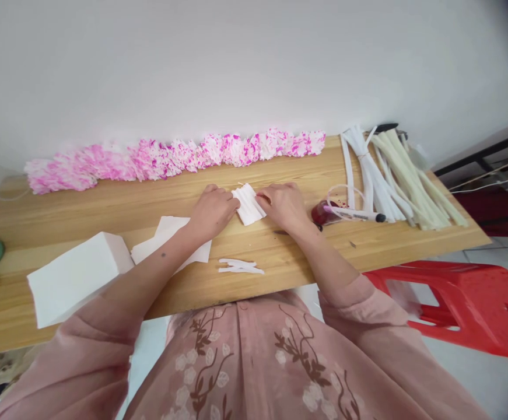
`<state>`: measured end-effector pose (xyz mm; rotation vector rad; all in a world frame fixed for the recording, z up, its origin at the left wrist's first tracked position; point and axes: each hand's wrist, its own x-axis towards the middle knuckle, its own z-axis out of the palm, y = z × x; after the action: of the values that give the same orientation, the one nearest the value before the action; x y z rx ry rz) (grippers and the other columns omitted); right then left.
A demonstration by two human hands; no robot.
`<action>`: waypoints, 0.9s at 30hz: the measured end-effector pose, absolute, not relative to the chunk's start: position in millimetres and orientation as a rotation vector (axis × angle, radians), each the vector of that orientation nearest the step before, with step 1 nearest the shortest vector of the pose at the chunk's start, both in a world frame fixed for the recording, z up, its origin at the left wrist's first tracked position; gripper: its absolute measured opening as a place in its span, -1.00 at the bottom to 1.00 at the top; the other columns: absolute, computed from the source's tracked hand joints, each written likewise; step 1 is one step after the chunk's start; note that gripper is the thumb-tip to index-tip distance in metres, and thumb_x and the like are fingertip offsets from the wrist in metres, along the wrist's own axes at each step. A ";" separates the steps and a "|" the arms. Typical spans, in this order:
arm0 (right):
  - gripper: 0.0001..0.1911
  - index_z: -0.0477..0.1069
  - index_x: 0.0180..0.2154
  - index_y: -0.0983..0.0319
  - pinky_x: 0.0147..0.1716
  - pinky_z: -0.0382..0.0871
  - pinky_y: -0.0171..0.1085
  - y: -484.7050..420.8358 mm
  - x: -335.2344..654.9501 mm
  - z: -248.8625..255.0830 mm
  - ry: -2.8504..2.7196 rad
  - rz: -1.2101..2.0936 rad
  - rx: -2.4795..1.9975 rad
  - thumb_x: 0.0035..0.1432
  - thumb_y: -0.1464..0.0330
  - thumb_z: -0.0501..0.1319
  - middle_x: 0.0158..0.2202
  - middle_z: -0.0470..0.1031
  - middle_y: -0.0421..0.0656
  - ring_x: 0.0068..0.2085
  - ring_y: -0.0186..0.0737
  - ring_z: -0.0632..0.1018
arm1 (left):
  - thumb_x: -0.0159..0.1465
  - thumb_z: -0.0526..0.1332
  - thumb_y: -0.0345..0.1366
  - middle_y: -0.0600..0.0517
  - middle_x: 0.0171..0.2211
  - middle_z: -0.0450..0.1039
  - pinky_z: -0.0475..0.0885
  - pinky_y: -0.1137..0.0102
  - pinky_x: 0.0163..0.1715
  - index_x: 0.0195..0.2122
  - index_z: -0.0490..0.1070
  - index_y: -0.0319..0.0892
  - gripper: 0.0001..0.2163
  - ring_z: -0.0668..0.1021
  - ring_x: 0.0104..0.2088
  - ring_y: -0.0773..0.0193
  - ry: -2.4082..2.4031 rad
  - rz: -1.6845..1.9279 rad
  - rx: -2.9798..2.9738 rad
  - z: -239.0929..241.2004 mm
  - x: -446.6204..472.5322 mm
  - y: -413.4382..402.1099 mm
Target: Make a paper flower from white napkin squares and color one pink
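Observation:
A small pleated piece of white tissue paper (248, 204) lies on the wooden table (105, 204). My left hand (212, 211) pinches its left edge with curled fingers. My right hand (283, 205) grips its right edge, fingers closed on the folds. Both hands rest on the tabletop in front of me.
A row of pink-and-white paper flowers (170, 157) lines the back edge by the wall. A stack of white tissue (76, 277) and loose sheets (170, 242) lie at left, white strips (240, 266) near the front. A marker (358, 215), red object (322, 213) and bundled white straws (398, 181) at right. Red stool (463, 303).

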<state>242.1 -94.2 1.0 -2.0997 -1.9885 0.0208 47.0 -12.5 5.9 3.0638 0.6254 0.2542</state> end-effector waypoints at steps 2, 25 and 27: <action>-0.74 0.59 -0.26 0.19 -0.15 0.17 -0.16 -94.0 240.2 1.8 -2.011 0.064 -2.079 0.31 0.33 0.12 -0.26 0.65 -0.08 -0.26 -0.12 0.56 | 0.34 0.10 -0.35 -0.08 -0.39 0.55 0.24 0.16 -0.20 -0.38 0.49 -0.20 -0.79 0.53 -0.31 0.09 0.620 0.248 3.068 7.1 48.9 -13.7; -0.66 0.55 -0.11 0.22 0.00 0.10 -0.12 -102.2 228.8 9.2 -2.224 0.108 -1.887 0.23 0.12 0.25 -0.11 0.60 -0.04 -0.07 -0.05 0.51 | 0.31 0.15 -0.34 -0.02 -0.34 0.57 0.23 0.20 -0.17 -0.27 0.58 -0.12 -0.82 0.53 -0.25 0.12 0.580 0.214 2.905 10.4 47.8 -9.6; -0.67 0.54 -0.10 0.21 0.01 0.10 -0.12 -102.0 229.6 7.0 -2.228 0.105 -1.870 0.22 0.13 0.27 -0.10 0.60 -0.05 -0.07 -0.05 0.51 | 0.31 0.16 -0.34 -0.02 -0.33 0.56 0.24 0.20 -0.16 -0.24 0.58 -0.11 -0.82 0.53 -0.24 0.11 0.639 0.242 2.878 12.2 43.6 -6.0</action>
<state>229.6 -102.0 7.0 -1.8699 -2.2279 0.1048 43.6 -6.0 12.2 2.8784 0.6388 0.2416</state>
